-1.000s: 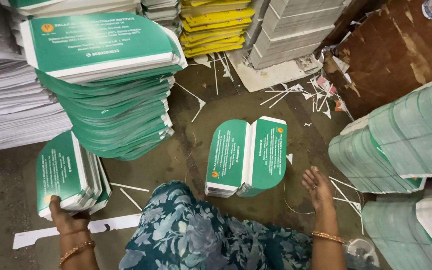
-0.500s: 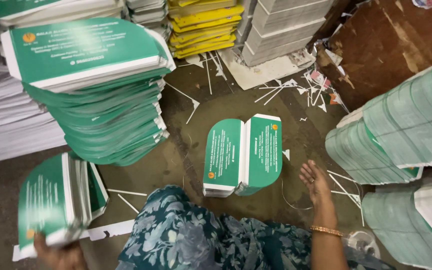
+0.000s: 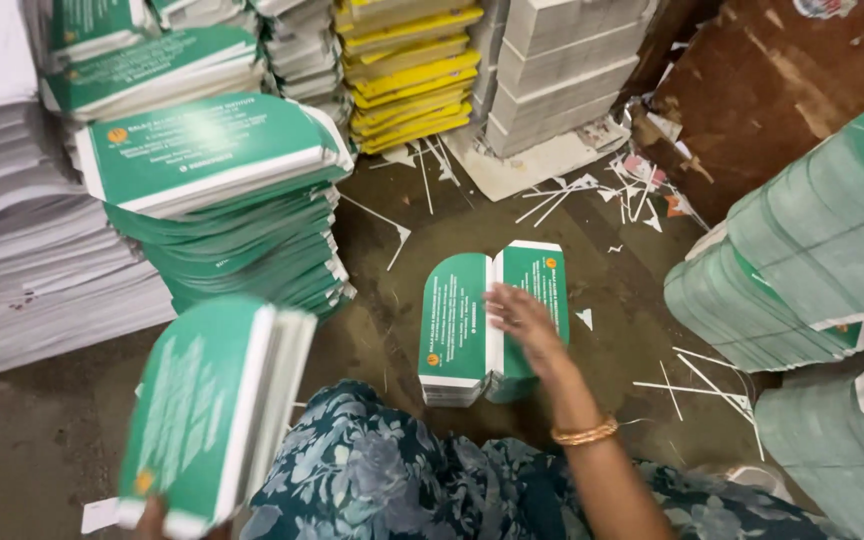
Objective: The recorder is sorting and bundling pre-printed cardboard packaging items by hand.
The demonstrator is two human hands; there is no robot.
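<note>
Your left hand is low at the near left edge; it grips the bottom of a thick bundle of green card covers and holds it up off the floor; only a bit of the hand shows, so I think the fingers are wrapped under the bundle, but I cannot be sure. The bundle looks blurry; its white edges face right.

Your right hand is out in front, fingers spread and flat; it lies on top of the small green stack on the floor, right where its two halves meet at the white strip. A gold bangle sits on that wrist.

The covers are thin card; one sheet would be light and bendy, but a fat bundle like yours is likely heavy and stiff. The faces look smooth, so sheets may slide and fan out; hold the bundle with your thumb on one face and your fingers on the other, close to the middle of an edge, and squeeze it snug. The corners may bend if they bump the floor.

To the far left stands a tall leaning pile of green covers, with white paper stacks beside it; yellow stacks are far in the middle; more green piles are on the right; paper scraps lie on the floor.
</note>
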